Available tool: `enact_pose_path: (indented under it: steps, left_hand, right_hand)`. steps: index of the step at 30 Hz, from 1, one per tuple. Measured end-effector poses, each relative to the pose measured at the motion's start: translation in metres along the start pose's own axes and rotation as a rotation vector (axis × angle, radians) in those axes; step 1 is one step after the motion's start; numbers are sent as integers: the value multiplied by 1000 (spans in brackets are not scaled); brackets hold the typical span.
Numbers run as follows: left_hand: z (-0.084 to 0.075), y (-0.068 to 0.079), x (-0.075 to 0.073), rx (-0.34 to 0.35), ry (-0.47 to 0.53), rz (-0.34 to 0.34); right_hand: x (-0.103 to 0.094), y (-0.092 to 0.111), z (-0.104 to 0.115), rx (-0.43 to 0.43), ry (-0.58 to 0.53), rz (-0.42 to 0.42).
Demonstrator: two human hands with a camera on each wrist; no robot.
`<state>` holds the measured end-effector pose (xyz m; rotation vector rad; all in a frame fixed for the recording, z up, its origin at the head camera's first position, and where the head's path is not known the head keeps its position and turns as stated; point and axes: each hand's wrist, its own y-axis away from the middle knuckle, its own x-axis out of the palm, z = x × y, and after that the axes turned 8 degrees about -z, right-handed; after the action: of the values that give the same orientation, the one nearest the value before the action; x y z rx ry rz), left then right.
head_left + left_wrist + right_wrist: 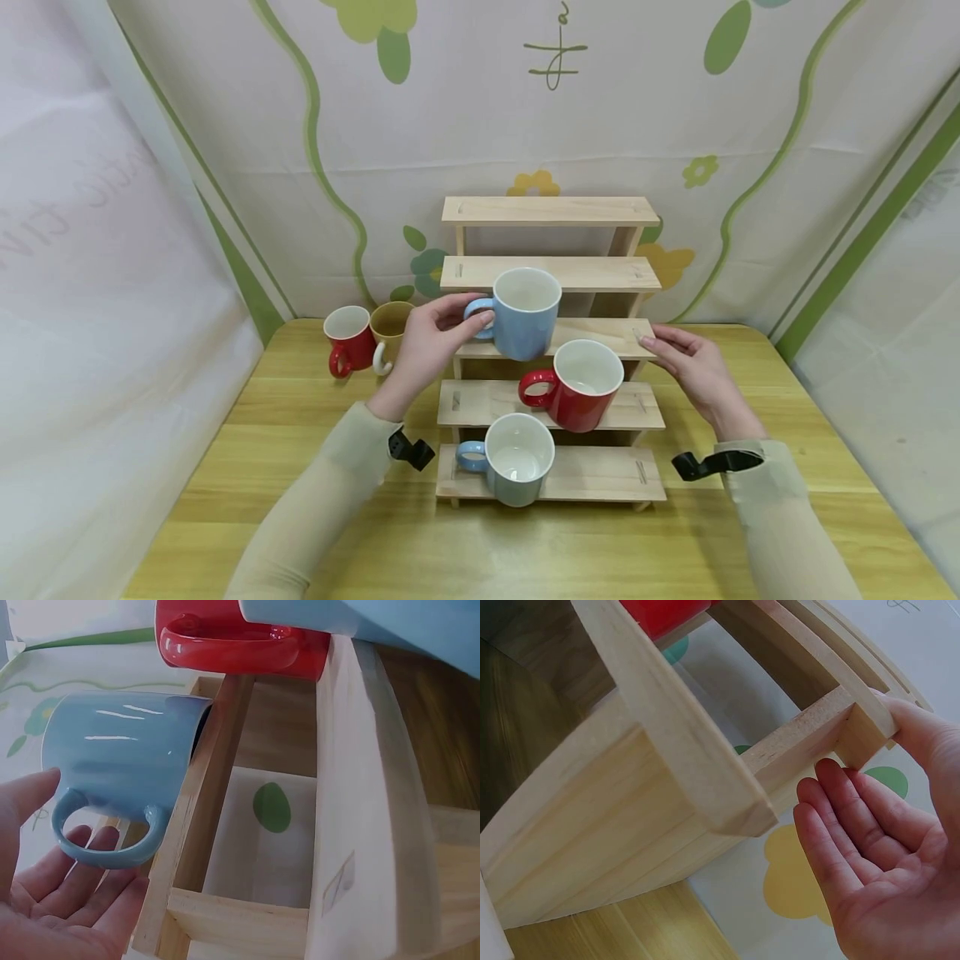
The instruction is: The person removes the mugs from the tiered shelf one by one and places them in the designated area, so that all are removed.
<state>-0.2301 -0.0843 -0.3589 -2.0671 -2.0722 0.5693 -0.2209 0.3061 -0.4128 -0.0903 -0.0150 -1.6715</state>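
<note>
My left hand (pixel 442 333) holds a light blue mug (pixel 525 315) by its handle, the thumb on top and fingers beneath the loop in the left wrist view. That mug stands at the third step of a wooden tiered rack (pixel 600 333); whether its base bears on the step, I cannot tell. At the right end of the same step, my right hand (pixel 697 371) pinches the board, its thumb on top and the other fingers below. A red mug (pixel 581 400) sits on the step beneath, and a grey-green mug (pixel 517 462) with a blue handle on the lowest one.
On the wooden table (pixel 225 467), left of the rack, another red mug (pixel 350 337) and a mustard-yellow mug (pixel 386 325) with a white handle stand close together. Behind the rack hangs a printed cloth (pixel 480 125). The two upper steps (pixel 547 210) bear no mugs.
</note>
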Motion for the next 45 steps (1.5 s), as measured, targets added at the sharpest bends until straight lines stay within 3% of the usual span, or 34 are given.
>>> enact_pose_path:
  steps: [16, 33, 45]
  left_hand:
    - [-4, -3, 3, -50, -46, -22]
    - [-6, -6, 6, -116, 28, -10]
    - [-8, -5, 6, -144, 29, -11]
  right_hand:
    - [0, 1, 1, 8, 12, -4]
    - [0, 0, 1, 12, 22, -7]
    - [0, 1, 2, 10, 28, -6]
